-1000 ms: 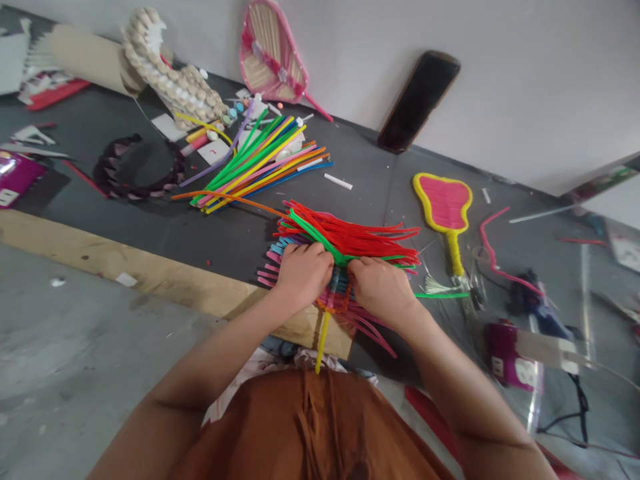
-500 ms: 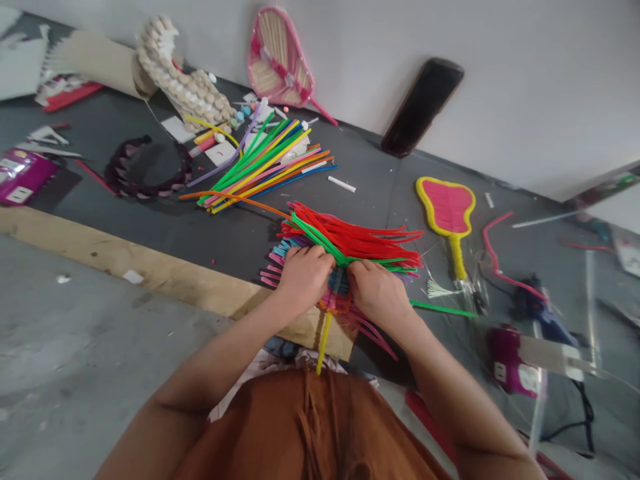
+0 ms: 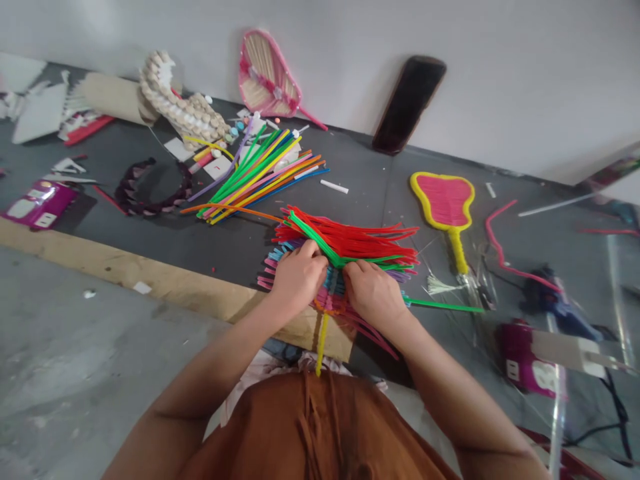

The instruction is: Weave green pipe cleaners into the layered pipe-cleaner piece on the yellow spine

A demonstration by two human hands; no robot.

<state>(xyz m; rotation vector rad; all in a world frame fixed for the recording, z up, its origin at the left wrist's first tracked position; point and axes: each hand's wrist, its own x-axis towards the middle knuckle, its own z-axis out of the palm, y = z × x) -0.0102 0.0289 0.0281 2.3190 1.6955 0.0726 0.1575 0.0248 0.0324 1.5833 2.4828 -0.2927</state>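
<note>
In the head view, a fan-like piece made of pipe cleaners lies at the table's near edge, with red pipe cleaners [image 3: 365,237] across its top. Below them, green pipe cleaners [image 3: 320,241] bend in a shallow V. My left hand [image 3: 300,270] is closed, pinching at the left of that bend. Just right of it my right hand [image 3: 373,290] is closed too, its fingertips on the green strands. Blue and pink rows show between the hands. A yellow stem [image 3: 321,343] points down towards my body. My fingertips are partly hidden.
Loose coloured pipe cleaners [image 3: 265,177] lie behind on the left, near a dark braided headband [image 3: 150,190]. A pink fan [image 3: 270,77] and a phone [image 3: 410,103] lean on the wall. To the right are a pink-and-yellow fan [image 3: 444,200] and a purple box [image 3: 527,360].
The camera view has shifted a little. Both hands remain closed at the green bend, and the fingers have shifted slightly.
</note>
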